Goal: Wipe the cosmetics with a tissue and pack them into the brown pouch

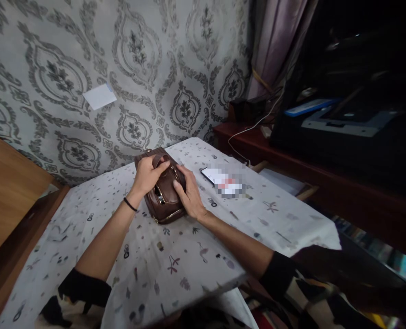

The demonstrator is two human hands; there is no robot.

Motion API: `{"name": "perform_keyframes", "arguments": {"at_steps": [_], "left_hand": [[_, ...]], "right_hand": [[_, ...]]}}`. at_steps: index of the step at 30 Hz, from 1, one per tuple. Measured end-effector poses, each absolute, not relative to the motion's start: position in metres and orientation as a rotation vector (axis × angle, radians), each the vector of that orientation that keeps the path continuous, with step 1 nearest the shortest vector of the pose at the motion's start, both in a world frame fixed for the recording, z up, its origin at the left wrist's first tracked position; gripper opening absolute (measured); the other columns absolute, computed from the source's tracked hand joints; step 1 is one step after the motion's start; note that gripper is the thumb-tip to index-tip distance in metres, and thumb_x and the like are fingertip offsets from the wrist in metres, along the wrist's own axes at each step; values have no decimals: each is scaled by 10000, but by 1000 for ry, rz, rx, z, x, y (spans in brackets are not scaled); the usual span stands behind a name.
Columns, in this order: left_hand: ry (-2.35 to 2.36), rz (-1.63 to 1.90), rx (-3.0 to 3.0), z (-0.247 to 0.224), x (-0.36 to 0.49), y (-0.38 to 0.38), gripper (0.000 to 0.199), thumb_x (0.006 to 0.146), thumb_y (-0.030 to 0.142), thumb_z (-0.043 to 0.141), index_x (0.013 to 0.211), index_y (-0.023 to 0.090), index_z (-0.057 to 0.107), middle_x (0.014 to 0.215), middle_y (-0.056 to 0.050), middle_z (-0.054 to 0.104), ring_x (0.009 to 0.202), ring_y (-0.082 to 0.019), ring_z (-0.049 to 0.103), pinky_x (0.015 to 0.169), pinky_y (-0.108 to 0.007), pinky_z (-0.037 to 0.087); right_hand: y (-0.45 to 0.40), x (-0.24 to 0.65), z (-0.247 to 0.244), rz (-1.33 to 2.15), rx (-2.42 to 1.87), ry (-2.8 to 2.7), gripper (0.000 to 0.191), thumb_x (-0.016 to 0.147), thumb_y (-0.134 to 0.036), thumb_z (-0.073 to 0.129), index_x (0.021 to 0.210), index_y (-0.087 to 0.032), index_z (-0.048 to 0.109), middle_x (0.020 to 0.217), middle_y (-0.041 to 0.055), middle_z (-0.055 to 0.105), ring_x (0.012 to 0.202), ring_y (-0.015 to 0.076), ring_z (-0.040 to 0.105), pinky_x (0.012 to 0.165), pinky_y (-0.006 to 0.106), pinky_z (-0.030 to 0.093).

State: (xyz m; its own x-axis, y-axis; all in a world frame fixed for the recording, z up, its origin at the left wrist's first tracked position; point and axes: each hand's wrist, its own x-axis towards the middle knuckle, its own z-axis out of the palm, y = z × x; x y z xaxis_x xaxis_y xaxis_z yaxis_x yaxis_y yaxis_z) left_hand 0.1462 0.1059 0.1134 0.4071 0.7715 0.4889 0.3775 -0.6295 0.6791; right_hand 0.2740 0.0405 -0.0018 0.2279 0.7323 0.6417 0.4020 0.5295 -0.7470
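Note:
A brown leather handbag (167, 187) with metal zippers lies on the patterned tablecloth. One zipped pocket on its face gapes partly, and something shiny shows in the gap. My left hand (148, 174) is closed at the bag's upper left, thumb and fingers at its short leather strap (157, 160); the fingertips are partly hidden. From the right side, my right hand (191, 195) grips the bag, thumb on its face and fingers along its edge. To the right of that hand lies a phone (210, 175) with a lit screen, partly blurred out.
The white printed tablecloth (185, 256) covers the table against a wallpapered wall (137, 59). A white card (100, 96) is on the wall. At right stands a dark red desk (244, 132) with a white cable (235, 148) and an open drawer (281, 180). Wooden furniture (11, 183) borders the left.

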Motion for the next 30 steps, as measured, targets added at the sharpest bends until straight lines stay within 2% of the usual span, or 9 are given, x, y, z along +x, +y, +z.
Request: {"name": "perform_keyframes", "arguments": {"at_steps": [4, 6, 24, 30], "left_hand": [[980, 1112, 2191, 114, 146, 106, 279, 764, 428, 650, 633, 192, 582, 595, 20, 580, 591, -140, 496, 594, -273, 377], [984, 1113, 2189, 113, 146, 107, 281, 760, 429, 651, 629, 192, 575, 596, 20, 580, 585, -138, 494, 590, -273, 373], [997, 1078, 2225, 113, 145, 104, 259, 786, 397, 649, 646, 187, 591, 587, 30, 559, 571, -127, 468, 576, -262, 365], [965, 1036, 2268, 116, 142, 100, 252, 779, 406, 666, 681, 180, 609, 667, 10, 617, 651, -144, 528, 626, -263, 400]], "right_hand": [[41, 277, -6, 262, -1069, -1478, 859, 881, -722, 559, 1538, -207, 357, 1515, 183, 441, 1470, 336, 368, 1220, 574, 316], [42, 278, -7, 245, -1083, -1507, 917, 844, -760, 579, 1542, -211, 350, 1526, 191, 424, 1480, 347, 353, 1216, 588, 313], [44, 277, -9, 155, -1113, -1514, 840, 861, -717, 601, 1511, -223, 402, 1500, 195, 453, 1440, 355, 413, 1184, 605, 352], [44, 277, -8, 153, -1084, -1511, 850, 868, -717, 590, 1506, -188, 405, 1491, 210, 461, 1432, 352, 418, 1183, 595, 357]]}}
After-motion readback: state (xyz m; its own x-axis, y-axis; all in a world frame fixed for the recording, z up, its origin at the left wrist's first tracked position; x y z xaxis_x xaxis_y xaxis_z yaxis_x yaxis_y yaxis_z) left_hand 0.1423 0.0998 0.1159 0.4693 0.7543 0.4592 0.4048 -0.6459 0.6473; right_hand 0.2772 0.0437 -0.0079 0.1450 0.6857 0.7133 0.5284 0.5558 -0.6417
